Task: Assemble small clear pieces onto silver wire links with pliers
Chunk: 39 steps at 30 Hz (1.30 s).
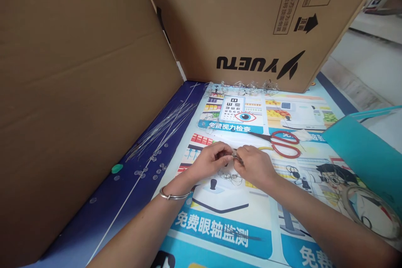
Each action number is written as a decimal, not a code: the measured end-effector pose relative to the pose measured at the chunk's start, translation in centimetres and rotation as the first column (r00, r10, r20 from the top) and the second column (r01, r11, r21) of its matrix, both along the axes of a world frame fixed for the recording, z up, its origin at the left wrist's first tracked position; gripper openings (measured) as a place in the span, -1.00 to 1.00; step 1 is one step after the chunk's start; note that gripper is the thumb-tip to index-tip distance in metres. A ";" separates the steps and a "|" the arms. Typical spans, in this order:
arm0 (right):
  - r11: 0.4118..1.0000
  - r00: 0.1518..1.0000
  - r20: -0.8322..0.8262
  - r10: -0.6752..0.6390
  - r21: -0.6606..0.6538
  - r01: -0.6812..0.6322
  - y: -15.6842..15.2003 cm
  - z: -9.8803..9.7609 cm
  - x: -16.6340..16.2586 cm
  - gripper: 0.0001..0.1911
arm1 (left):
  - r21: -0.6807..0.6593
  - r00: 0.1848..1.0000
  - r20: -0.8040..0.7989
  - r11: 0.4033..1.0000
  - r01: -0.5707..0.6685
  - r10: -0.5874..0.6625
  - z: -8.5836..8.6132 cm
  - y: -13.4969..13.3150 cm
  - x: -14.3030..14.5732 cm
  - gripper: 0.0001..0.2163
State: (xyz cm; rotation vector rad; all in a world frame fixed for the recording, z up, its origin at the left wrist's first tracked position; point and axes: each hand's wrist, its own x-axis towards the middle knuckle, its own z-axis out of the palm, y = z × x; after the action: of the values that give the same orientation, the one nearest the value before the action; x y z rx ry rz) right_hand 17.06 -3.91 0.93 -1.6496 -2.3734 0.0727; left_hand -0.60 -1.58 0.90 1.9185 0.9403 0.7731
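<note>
My left hand (211, 160) and my right hand (255, 166) meet over the printed mat (226, 217), fingers pinched together on a small piece of thin wire with clear beads (235, 157). A loose tangle of beaded wire (231, 176) hangs or lies just below the fingers. A silver bangle (173, 195) sits on my left wrist. Red-handled scissors (281, 142) lie just beyond my right hand, blades pointing left.
A bundle of thin straight wires (166, 127) and scattered clear beads (152, 165) lie at the left by a green bit (117, 168). Cardboard walls (78, 92) stand left and behind. Finished clear bead pieces (241, 88) line the back box. A teal bag (361, 150) and a wire coil (370, 211) sit right.
</note>
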 end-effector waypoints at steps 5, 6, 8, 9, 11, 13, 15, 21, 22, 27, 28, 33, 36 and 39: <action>0.999 0.987 -0.155 -0.032 0.013 0.034 0.4 -0.4 0.3 -0.89 | -0.114 0.986 0.166 0.993 0.014 0.005 0.0 0.0 -0.1 -0.70; 0.999 0.979 -0.203 -0.032 0.015 0.036 0.4 -0.5 0.3 -0.88 | -0.138 0.975 0.221 0.990 0.040 -0.009 0.0 0.0 -0.1 -0.66; 0.999 0.952 -0.305 -0.032 0.025 0.041 0.5 -0.6 0.4 -0.87 | -0.182 0.936 0.349 0.978 0.105 -0.036 0.1 -0.1 -0.1 -0.57; 0.998 0.935 -0.353 -0.036 0.031 0.050 0.6 -0.7 0.5 -0.87 | -0.198 0.916 0.400 0.972 0.123 -0.035 0.1 -0.1 -0.1 -0.55; 0.997 0.902 -0.429 -0.048 0.027 0.066 0.7 -0.8 0.5 -0.86 | -0.222 0.873 0.487 0.967 0.129 -0.005 0.2 0.0 -0.1 -0.53; 0.997 0.879 -0.472 -0.068 0.010 0.083 0.7 -0.9 0.5 -0.84 | -0.245 0.842 0.539 0.962 0.125 0.028 0.2 0.0 -0.2 -0.56; 0.995 0.867 -0.491 -0.087 0.000 0.100 0.7 -0.9 0.4 -0.82 | -0.279 0.830 0.555 0.951 0.134 0.046 0.1 0.1 -0.2 -0.59; 0.997 0.862 -0.503 -0.057 0.021 0.078 0.4 -0.4 0.3 -0.84 | -0.386 0.860 0.502 0.913 0.129 0.091 -0.4 0.3 -0.2 -0.63; 0.997 0.860 -0.508 -0.055 0.025 0.078 0.4 -0.4 0.3 -0.84 | -0.394 0.869 0.487 0.910 0.125 0.091 -0.4 0.3 -0.2 -0.64; 0.995 0.844 -0.531 -0.070 0.024 0.098 0.4 -0.5 0.3 -0.84 | -0.425 0.868 0.489 0.893 0.145 0.092 -0.2 0.2 0.0 -0.66; 0.995 0.844 -0.531 -0.070 0.025 0.098 0.4 -0.6 0.3 -0.85 | -0.435 0.859 0.502 0.886 0.157 0.095 -0.2 0.2 0.0 -0.68; 0.995 0.856 -0.515 -0.035 0.064 0.079 0.4 -1.0 0.3 -0.88 | -0.487 0.854 0.512 0.851 0.198 0.095 -0.1 0.1 0.0 -0.74; 0.993 0.866 -0.500 -0.017 0.092 0.073 0.4 -1.2 0.3 -0.88 | -0.485 0.845 0.527 0.850 0.208 0.094 -0.3 0.1 0.0 -0.73; 0.993 0.868 -0.496 -0.009 0.099 0.066 0.4 -1.3 0.3 -0.88 | -0.483 0.837 0.539 0.849 0.213 0.097 -0.5 0.0 0.2 -0.70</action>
State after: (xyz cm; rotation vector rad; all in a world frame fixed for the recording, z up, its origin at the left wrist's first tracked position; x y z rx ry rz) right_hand 17.38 -3.51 -0.33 -1.4135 -1.9174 0.3112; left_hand -0.42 -1.56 0.37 1.1374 0.6321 0.8544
